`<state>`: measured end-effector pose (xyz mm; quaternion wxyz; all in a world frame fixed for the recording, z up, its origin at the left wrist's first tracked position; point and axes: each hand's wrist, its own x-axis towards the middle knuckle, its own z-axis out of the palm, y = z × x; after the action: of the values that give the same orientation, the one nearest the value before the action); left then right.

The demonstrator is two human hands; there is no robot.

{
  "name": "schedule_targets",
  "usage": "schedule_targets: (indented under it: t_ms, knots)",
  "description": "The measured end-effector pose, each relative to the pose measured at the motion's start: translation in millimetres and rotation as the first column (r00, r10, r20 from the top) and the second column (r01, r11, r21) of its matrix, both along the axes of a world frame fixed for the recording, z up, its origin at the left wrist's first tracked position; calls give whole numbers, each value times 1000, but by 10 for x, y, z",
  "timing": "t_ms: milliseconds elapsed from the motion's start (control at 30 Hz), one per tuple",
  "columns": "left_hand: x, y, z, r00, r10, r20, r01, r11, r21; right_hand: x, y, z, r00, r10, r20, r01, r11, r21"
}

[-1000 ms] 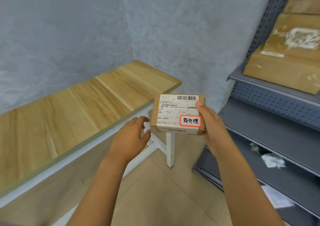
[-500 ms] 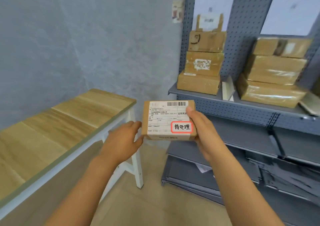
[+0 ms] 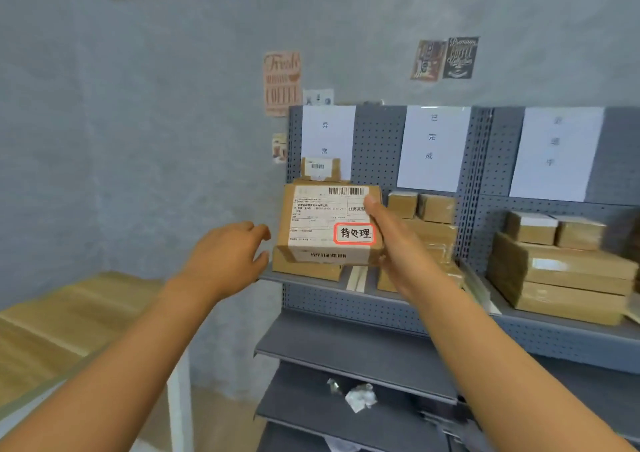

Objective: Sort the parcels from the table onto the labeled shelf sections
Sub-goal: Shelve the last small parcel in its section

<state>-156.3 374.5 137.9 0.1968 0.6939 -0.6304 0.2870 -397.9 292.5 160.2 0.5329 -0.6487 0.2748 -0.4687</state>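
My right hand [image 3: 398, 244] grips a small brown parcel [image 3: 322, 226] by its right side; its white shipping label carries a red-framed sticker. I hold it up in front of the leftmost section of the grey pegboard shelf [image 3: 346, 316]. Just left of the parcel, my left hand [image 3: 232, 254] hovers with fingers apart, not touching it. White paper signs [image 3: 433, 147] mark the shelf sections. Stacked brown parcels [image 3: 561, 278] sit on the top shelf; those in the left section are partly hidden behind the held parcel.
The wooden table [image 3: 69, 316] with white legs stands at lower left. Lower shelf boards [image 3: 346, 351] hold crumpled paper scraps [image 3: 360, 396]. Coffee posters [image 3: 281, 83] hang on the grey wall.
The view swung right and up from the table to the shelf. The parcel rose to top-shelf height in my right hand. My left hand came off the parcel's left edge.
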Motion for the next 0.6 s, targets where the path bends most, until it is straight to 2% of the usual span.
schedule_targets:
  t_ms: [167,367,600]
  knots:
    - [-724,-355,67,999,-33,37,33,999,-1,-862,-178,21,997,-76,-32,74,996,-45]
    - [-1555,-828,33,986,-145,85,140,989,53,-1754,-358,-34,981,-196,3,196,980,22]
    - [-2458,-1432,85,921,-374,113,372,928,39,-2621,-466,-63,924,-382,24,383,924,2]
